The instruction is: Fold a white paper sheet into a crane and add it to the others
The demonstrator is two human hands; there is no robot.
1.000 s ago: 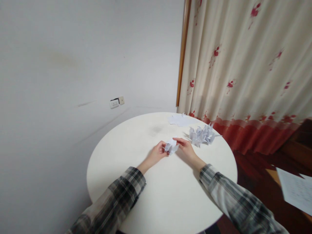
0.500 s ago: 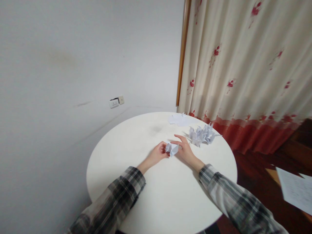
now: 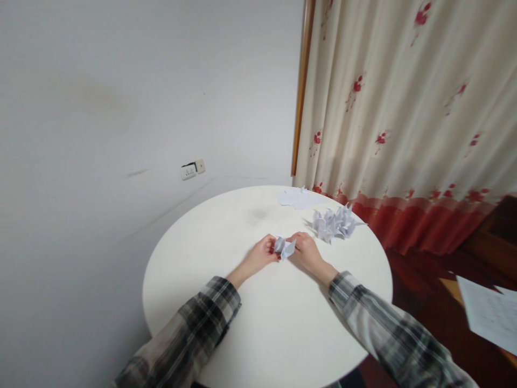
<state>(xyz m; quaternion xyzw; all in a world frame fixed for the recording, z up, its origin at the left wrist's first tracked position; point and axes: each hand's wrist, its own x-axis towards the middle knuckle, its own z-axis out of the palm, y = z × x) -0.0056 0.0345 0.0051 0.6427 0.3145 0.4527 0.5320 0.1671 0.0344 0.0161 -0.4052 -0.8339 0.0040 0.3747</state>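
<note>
Between my two hands, just above the white round table (image 3: 242, 334), is a small white paper crane (image 3: 286, 249). My left hand (image 3: 262, 252) pinches its left side, with the fingertips partly behind the paper. On the other side my right hand (image 3: 307, 251) is closed, its fingers curled at the crane's right edge; the fingertips are partly hidden. A cluster of several folded paper cranes (image 3: 335, 222) stands beyond my right hand, toward the table's right rim.
Flat white paper (image 3: 297, 199) lies at the table's far edge, with a small folded piece on it. A wall with a socket (image 3: 188, 172) is at the left, a flowered curtain (image 3: 388, 108) at the right. Written sheets (image 3: 488, 312) lie lower right, off the table.
My right hand's fingers, stretched out and spread before, have curled in and closed at the crane's right side. My left hand keeps its hold in nearly the same place.
</note>
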